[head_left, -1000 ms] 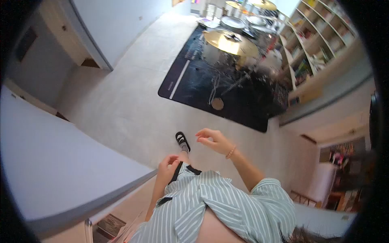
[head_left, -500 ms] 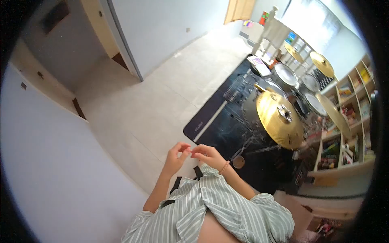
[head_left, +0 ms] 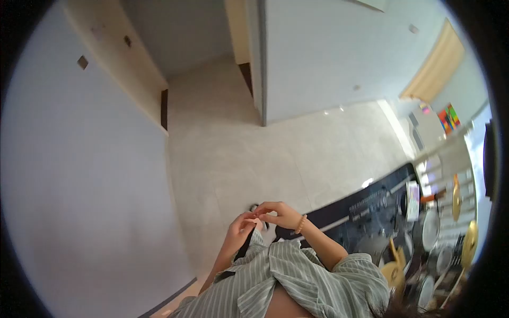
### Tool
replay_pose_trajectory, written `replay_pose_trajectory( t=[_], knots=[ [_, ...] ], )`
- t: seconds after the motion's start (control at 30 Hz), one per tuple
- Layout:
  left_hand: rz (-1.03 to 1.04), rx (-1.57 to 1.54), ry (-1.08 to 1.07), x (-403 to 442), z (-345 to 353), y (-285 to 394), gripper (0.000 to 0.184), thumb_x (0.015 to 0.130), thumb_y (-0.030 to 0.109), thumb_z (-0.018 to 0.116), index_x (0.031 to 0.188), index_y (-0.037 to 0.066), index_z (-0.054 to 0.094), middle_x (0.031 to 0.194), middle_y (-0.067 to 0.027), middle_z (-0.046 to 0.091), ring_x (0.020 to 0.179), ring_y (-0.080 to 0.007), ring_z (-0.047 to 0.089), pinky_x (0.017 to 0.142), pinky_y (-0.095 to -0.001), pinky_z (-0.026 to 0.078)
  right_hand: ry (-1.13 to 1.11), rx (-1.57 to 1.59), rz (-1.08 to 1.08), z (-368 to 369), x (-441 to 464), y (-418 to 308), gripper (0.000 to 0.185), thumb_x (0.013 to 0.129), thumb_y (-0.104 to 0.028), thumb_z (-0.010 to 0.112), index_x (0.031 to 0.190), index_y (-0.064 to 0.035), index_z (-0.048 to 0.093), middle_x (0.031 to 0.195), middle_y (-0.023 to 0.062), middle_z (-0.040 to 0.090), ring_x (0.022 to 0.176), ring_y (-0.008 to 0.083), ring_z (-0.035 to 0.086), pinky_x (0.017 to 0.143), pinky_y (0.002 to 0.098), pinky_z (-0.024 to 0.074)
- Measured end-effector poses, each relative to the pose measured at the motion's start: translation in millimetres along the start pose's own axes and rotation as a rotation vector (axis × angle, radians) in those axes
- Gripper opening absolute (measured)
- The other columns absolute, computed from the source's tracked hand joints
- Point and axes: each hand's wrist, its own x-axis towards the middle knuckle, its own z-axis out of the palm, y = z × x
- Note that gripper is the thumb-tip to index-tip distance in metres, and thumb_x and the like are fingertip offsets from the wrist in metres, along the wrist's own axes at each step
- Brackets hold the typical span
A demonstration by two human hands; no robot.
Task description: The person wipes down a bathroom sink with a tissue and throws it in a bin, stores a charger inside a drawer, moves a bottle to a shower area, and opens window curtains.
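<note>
My left hand (head_left: 239, 231) and my right hand (head_left: 283, 215) are together in front of my striped shirt, fingertips meeting. The fingers of both hands are loosely curved, with thumbs apart from them, and no object shows between them. A beaded bracelet (head_left: 300, 223) circles my right wrist. Below the hands, part of a shoe (head_left: 254, 207) shows on the pale tiled floor (head_left: 238, 153). The shirt (head_left: 265, 270) is green-grey with white stripes.
On the right, a drum kit with a snare-like drum (head_left: 430, 229) and cymbals (head_left: 469, 244) stands on a black mat (head_left: 328, 217). A white railing (head_left: 448, 153) rises behind it. A plain wall (head_left: 90, 185) runs along the left; a doorway (head_left: 196, 58) lies ahead.
My view has turned left, so the drum kit has shifted to the lower right and the doorway toward the middle. My hands stay together, with fingertips meeting.
</note>
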Motion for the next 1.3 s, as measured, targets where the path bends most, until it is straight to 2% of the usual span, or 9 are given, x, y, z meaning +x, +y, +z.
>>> replay_pose_trajectory(
  t=[0.23, 0.4, 0.5, 0.63, 0.73, 0.93, 1.03, 1.1, 1.3],
  knots=[
    [-0.044, -0.291, 0.075, 267, -110, 60, 0.038, 0.097, 0.017, 0.060, 0.129, 0.000, 0.051, 0.122, -0.0074, 0.060, 0.104, -0.0170, 0.060, 0.090, -0.0327, 0.048, -0.128, -0.092, -0.026, -123, 297, -12, 0.022, 0.093, -0.015, 0.063, 0.113, -0.0058, 0.067, 0.104, 0.0077, 0.069, 0.095, 0.0182, 0.065, 0.088, 0.0313, 0.0499],
    [0.136, 0.090, -0.079, 510, -222, 108, 0.055, 0.094, 0.020, 0.065, 0.141, 0.003, 0.044, 0.130, -0.0103, 0.058, 0.115, -0.0205, 0.058, 0.096, -0.0345, 0.045, -0.089, 0.276, -0.163, -230, 507, 6, 0.010, 0.090, -0.005, 0.068, 0.098, -0.0013, 0.068, 0.103, 0.0082, 0.067, 0.096, 0.0188, 0.063, 0.086, 0.0328, 0.0503],
    [0.218, 0.129, -0.202, 645, -259, 165, 0.054, 0.094, 0.020, 0.065, 0.141, 0.005, 0.044, 0.133, -0.0101, 0.057, 0.117, -0.0208, 0.058, 0.095, -0.0346, 0.046, -0.028, 0.252, -0.173, -321, 602, -2, 0.006, 0.088, -0.004, 0.069, 0.092, -0.0002, 0.069, 0.099, 0.0094, 0.067, 0.099, 0.0200, 0.063, 0.087, 0.0328, 0.0501],
    [0.171, 0.108, -0.350, 824, -297, 198, 0.053, 0.095, 0.023, 0.063, 0.142, 0.005, 0.045, 0.136, -0.0108, 0.055, 0.119, -0.0222, 0.057, 0.100, -0.0366, 0.044, 0.104, 0.215, -0.196, -438, 732, 21, 0.017, 0.094, -0.015, 0.064, 0.087, 0.0004, 0.070, 0.098, 0.0095, 0.069, 0.092, 0.0184, 0.062, 0.084, 0.0338, 0.0488],
    [0.148, 0.021, -0.342, 948, -319, 188, 0.053, 0.098, 0.023, 0.059, 0.143, 0.001, 0.041, 0.138, -0.0115, 0.052, 0.121, -0.0236, 0.054, 0.102, -0.0380, 0.043, 0.064, 0.104, -0.224, -514, 823, 46, 0.037, 0.099, -0.032, 0.057, 0.104, 0.0023, 0.070, 0.104, 0.0107, 0.069, 0.093, 0.0192, 0.062, 0.083, 0.0336, 0.0487],
    [0.141, -0.124, -0.213, 1188, -386, 235, 0.055, 0.099, 0.021, 0.056, 0.145, -0.001, 0.036, 0.144, -0.0125, 0.045, 0.122, -0.0249, 0.052, 0.101, -0.0377, 0.042, 0.088, 0.225, -0.101, -652, 1082, 13, 0.035, 0.100, -0.028, 0.055, 0.118, 0.0006, 0.064, 0.110, 0.0093, 0.067, 0.102, 0.0193, 0.061, 0.091, 0.0330, 0.0475],
    [0.125, -0.070, -0.219, 1281, -432, 286, 0.055, 0.099, 0.022, 0.056, 0.146, 0.001, 0.037, 0.146, -0.0126, 0.043, 0.122, -0.0257, 0.052, 0.100, -0.0382, 0.042, 0.304, 0.147, -0.159, -712, 1187, 3, 0.028, 0.099, -0.013, 0.057, 0.123, 0.0004, 0.061, 0.115, 0.0089, 0.065, 0.108, 0.0178, 0.059, 0.095, 0.0321, 0.0457],
    [0.148, -0.022, -0.253, 1371, -466, 303, 0.057, 0.098, 0.026, 0.057, 0.147, 0.004, 0.037, 0.149, -0.0123, 0.041, 0.127, -0.0278, 0.050, 0.099, -0.0391, 0.043, 0.403, -0.076, -0.259, -768, 1264, -22, 0.043, 0.099, -0.031, 0.057, 0.131, -0.0030, 0.056, 0.129, 0.0134, 0.060, 0.121, 0.0238, 0.055, 0.102, 0.0380, 0.0429],
    [0.421, 0.259, -0.396, 1682, -537, 376, 0.064, 0.093, 0.022, 0.063, 0.148, 0.005, 0.035, 0.153, -0.0133, 0.036, 0.138, -0.0296, 0.039, 0.108, -0.0431, 0.036, 1.109, -0.598, -0.379, -924, 1459, -67, 0.042, 0.091, -0.028, 0.063, 0.130, -0.0135, 0.059, 0.147, 0.0143, 0.044, 0.138, 0.0328, 0.038, 0.112, 0.0495, 0.0298]
  ],
)
